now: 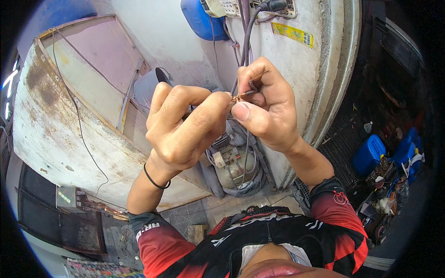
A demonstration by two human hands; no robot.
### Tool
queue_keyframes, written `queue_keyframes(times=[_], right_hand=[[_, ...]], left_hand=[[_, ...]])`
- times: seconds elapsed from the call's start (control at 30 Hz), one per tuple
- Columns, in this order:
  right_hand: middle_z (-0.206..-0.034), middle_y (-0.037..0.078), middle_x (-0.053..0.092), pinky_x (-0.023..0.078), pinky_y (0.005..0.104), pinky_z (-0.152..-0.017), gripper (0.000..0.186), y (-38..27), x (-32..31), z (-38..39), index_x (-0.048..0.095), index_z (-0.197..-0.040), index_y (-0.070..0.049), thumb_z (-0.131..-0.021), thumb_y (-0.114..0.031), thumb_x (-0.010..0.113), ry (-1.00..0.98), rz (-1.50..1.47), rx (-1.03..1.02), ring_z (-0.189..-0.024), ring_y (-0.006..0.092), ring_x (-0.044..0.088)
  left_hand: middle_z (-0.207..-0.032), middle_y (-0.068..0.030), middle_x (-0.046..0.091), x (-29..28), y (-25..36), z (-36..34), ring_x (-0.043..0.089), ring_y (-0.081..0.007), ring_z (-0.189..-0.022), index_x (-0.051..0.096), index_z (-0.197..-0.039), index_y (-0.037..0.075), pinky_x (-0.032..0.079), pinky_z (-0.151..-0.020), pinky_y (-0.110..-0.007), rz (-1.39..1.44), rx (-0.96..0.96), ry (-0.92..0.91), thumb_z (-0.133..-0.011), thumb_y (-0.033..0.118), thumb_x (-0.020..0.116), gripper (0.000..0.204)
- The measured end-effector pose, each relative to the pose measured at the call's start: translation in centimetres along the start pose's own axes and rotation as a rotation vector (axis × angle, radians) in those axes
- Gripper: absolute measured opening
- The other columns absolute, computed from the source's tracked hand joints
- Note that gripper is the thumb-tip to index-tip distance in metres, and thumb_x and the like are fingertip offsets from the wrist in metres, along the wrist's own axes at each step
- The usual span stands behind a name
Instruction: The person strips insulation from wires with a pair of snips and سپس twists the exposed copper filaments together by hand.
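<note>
Up in front of me, both hands meet at a short piece of bare copper wire (237,97). My left hand (183,125) is closed, its thumb and forefinger pinching the copper from the left. From the other side my right hand (271,104) pinches the wire between thumb and curled fingers. A dark insulated piece (251,91) shows at the right fingers, joined to the copper. My fingers partly cover the wire, so I cannot tell how its strands lie. Grey cables (245,48) hang down the wall just behind the hands.
Below the hands stands a compressor-like machine (234,169) with hoses and wires around it. A rusty white cabinet (55,125) fills the left. A blue container (199,21) is by the wall, near a socket panel (278,7). Blue jerrycans (369,154) and clutter lie at right.
</note>
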State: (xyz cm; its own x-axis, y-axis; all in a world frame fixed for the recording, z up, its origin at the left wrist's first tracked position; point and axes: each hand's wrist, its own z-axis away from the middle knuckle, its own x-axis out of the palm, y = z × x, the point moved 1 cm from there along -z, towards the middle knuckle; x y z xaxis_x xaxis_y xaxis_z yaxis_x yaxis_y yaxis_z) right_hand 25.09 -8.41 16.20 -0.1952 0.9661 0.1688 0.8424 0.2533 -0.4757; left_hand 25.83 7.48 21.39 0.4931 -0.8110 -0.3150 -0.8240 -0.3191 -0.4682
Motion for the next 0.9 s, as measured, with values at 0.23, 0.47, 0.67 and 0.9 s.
queue_keyframes(times=[0.23,0.47,0.67,0.9], right_hand=[[-0.080,-0.001,0.052,0.032,0.0163,-0.051,0.024,-0.4,-0.3,0.4,0.050,-0.093,-0.002,-0.079,-0.010,0.067,-0.046,0.076,-0.043,-0.061,0.0003,0.038],[-0.079,0.002,0.054,0.037,0.0179,-0.050,0.039,-1.9,-0.3,0.1,0.049,-0.093,-0.002,-0.072,-0.017,0.078,-0.077,0.256,-0.061,-0.061,0.0023,0.043],[-0.077,0.002,0.055,0.040,0.0187,-0.050,0.034,-1.5,-0.1,0.3,0.050,-0.091,-0.001,-0.075,-0.015,0.077,-0.044,0.260,-0.013,-0.061,0.0025,0.045],[-0.076,0.002,0.059,0.041,0.0185,-0.050,0.017,-1.5,-0.3,0.5,0.053,-0.089,0.001,-0.082,-0.002,0.068,-0.040,0.195,-0.118,-0.059,0.0016,0.050]], left_hand=[[-0.071,-0.0030,0.060,-0.3,-0.2,0.0,0.045,-0.0144,-0.056,0.070,-0.087,0.004,0.029,-0.051,-0.027,-0.014,0.003,0.001,-0.056,-0.001,0.076,0.032],[-0.075,-0.0014,0.061,-1.1,0.4,-0.1,0.045,-0.0125,-0.059,0.072,-0.090,0.006,0.030,-0.053,-0.026,-0.110,0.034,-0.055,-0.057,0.006,0.073,0.033],[-0.077,0.0004,0.062,-1.5,0.5,-0.1,0.046,-0.0103,-0.060,0.072,-0.092,0.007,0.030,-0.054,-0.025,-0.181,0.082,-0.084,-0.059,0.010,0.072,0.033],[-0.078,-0.0035,0.062,-1.8,0.8,-0.5,0.050,-0.0160,-0.064,0.070,-0.093,0.006,0.036,-0.056,-0.028,-0.114,0.021,-0.120,-0.068,0.005,0.078,0.026]])
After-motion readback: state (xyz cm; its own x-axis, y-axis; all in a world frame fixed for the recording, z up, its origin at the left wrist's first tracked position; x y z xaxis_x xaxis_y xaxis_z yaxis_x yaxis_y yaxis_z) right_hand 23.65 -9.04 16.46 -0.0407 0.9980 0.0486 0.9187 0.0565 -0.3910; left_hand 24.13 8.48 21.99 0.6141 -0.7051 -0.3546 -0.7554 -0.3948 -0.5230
